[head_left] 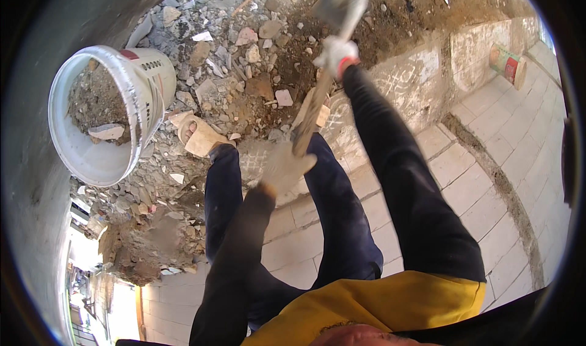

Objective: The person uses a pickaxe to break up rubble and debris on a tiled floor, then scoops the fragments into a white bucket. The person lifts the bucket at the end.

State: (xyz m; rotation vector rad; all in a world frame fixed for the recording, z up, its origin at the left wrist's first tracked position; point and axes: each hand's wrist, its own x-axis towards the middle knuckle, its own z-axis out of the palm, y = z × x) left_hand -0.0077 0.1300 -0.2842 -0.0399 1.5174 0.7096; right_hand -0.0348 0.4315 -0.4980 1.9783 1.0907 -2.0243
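Observation:
A hoe (315,109) with a wooden handle slants away from me, its wide metal head blurred by motion over brown soil at the far edge. Near the handle's butt end, my left hand (287,168) is wrapped round the wood in a pale work glove. Farther up, close to the metal head, my right hand (337,54) grips the same handle, gloved in white with a red cuff. Broken stones and rubble (259,88) lie beyond my feet. The metal head appears to hang above the soil, though blur hides whether it touches.
A white bucket (160,77) lies tipped at the left with soil and a stone chunk inside. My feet, in tan footwear (204,140), stand on the rubble. A low wall (397,83) borders the soil; a smaller bucket (508,66) stands on the tiled floor (452,166).

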